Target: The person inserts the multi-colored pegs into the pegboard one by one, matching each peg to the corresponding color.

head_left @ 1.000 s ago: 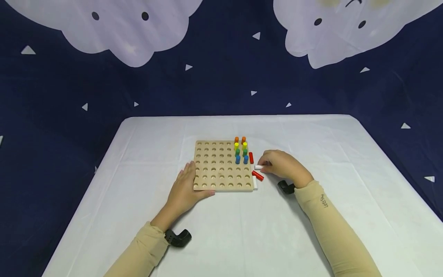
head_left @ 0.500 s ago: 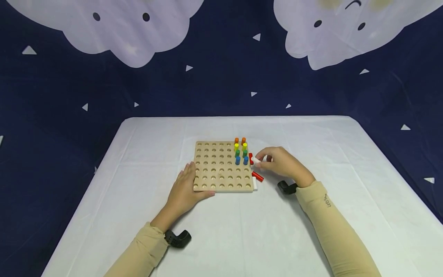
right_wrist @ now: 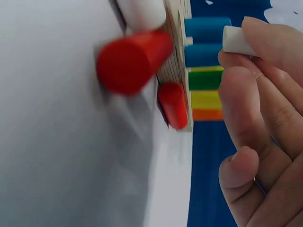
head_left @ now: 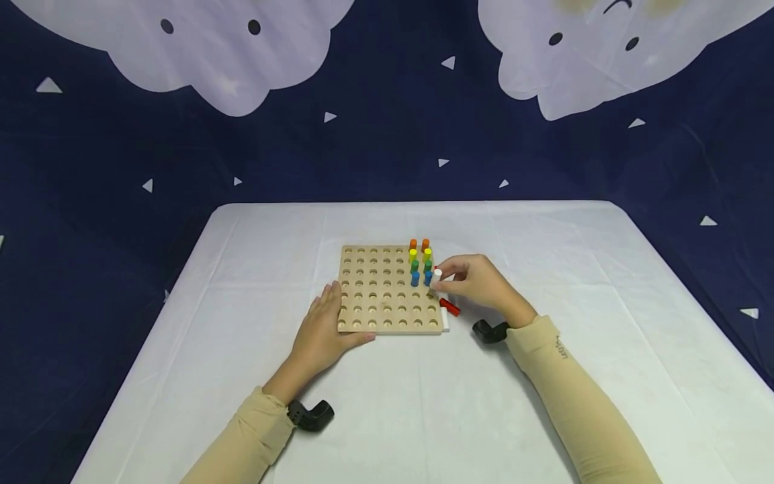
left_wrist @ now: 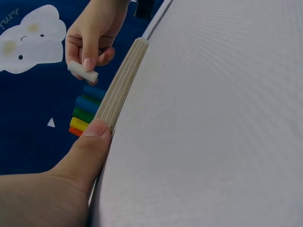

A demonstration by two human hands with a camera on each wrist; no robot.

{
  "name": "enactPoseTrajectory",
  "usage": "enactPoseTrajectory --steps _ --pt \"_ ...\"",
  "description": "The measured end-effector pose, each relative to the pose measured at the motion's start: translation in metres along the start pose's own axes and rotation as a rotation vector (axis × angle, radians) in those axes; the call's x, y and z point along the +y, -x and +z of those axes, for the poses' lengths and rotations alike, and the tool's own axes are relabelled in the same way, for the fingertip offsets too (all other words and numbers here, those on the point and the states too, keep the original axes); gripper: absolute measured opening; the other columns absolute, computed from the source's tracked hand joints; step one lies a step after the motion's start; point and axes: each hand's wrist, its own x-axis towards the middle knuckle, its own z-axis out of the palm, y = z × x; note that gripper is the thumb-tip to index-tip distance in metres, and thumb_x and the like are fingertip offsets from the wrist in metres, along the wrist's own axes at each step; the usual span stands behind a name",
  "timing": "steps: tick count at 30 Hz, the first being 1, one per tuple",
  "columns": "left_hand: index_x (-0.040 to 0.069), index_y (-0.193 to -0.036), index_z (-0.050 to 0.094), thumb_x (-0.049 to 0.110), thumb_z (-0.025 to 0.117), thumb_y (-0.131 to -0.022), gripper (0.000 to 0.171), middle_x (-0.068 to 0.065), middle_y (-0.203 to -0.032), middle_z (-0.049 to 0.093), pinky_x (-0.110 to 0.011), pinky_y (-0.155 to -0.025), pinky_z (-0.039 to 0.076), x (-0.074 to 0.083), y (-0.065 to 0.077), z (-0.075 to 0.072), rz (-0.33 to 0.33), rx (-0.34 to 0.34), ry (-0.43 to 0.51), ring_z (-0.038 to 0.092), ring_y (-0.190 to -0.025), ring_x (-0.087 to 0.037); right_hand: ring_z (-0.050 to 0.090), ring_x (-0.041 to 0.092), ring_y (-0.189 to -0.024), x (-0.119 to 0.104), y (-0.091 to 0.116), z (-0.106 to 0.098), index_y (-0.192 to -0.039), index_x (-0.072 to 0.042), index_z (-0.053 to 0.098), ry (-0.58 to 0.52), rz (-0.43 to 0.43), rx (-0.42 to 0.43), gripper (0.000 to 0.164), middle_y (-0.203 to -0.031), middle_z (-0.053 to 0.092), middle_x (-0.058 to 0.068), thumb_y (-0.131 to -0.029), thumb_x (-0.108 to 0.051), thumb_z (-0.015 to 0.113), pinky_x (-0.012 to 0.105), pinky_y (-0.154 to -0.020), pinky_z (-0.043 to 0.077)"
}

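In the head view a square wooden pegboard [head_left: 385, 289] with rows of round holes lies on the table. My left hand [head_left: 322, 329] braces its near left corner, fingers along the left side and thumb [left_wrist: 94, 137] against the near edge. Over the board's right side, my right hand [head_left: 478, 282] pinches a white peg [head_left: 437, 276] between thumb and fingertips. The peg is upright, close beside the blue pegs [head_left: 414, 279]. Two columns of pegs stand behind: green [head_left: 414, 266], yellow [head_left: 412, 255] and orange [head_left: 413, 244].
Along the board's right edge lie a red peg [head_left: 450, 307], another white peg [head_left: 445, 320] and a second red peg [right_wrist: 173, 105], mostly covered by the right hand in the head view. A white cloth [head_left: 387, 403] covers the table; a dark blue cloud-print backdrop [head_left: 387, 154] hangs behind.
My right hand has lifted the white peg from beside the board, turned it upright and brought it left over the board's right edge. My left hand has stayed in place.
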Motion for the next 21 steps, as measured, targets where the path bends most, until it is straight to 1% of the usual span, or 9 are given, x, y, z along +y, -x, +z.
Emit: enactPoseTrajectory --steps 5,10,16,21 --pt "-0.006 -0.156 0.015 0.064 0.078 -0.072 0.126 -0.020 -0.164 0.016 -0.048 -0.127 0.011 0.001 0.000 -0.001 0.000 0.003 0.004 0.014 -0.154 -0.032 0.062 0.017 -0.068 -0.004 -0.001 0.009 -0.102 -0.014 0.074 -0.067 0.000 -0.013 0.025 -0.092 0.075 0.002 -0.083 -0.026 0.082 0.025 -0.057 0.051" --pt "-0.006 -0.156 0.014 0.063 0.079 -0.072 0.126 -0.020 -0.164 0.016 -0.047 -0.128 0.011 0.001 0.000 -0.002 -0.005 -0.003 0.007 0.013 -0.154 -0.032 0.064 0.015 -0.070 -0.008 -0.003 0.019 -0.100 -0.015 0.073 -0.085 -0.003 -0.031 0.022 -0.090 0.075 0.000 -0.083 -0.026 0.082 0.024 -0.056 0.052" --pt "-0.006 -0.156 0.014 0.064 0.078 -0.073 0.126 -0.020 -0.164 0.016 -0.049 -0.127 0.011 0.001 0.000 -0.002 0.000 -0.002 0.008 0.014 -0.154 -0.033 0.067 0.013 -0.078 -0.012 -0.004 0.027 -0.098 -0.016 0.072 -0.073 -0.014 -0.042 0.019 -0.090 0.075 -0.002 -0.084 -0.025 0.081 0.025 -0.060 0.054" --pt "-0.006 -0.156 0.014 0.064 0.077 -0.073 0.126 -0.020 -0.164 0.015 -0.049 -0.127 0.011 0.000 -0.001 -0.001 -0.002 -0.008 0.011 0.014 -0.154 -0.033 0.065 0.010 -0.077 -0.013 -0.004 0.030 -0.095 -0.020 0.073 0.007 -0.038 -0.038 0.016 -0.090 0.076 -0.007 -0.083 -0.027 0.082 0.024 -0.060 0.052"
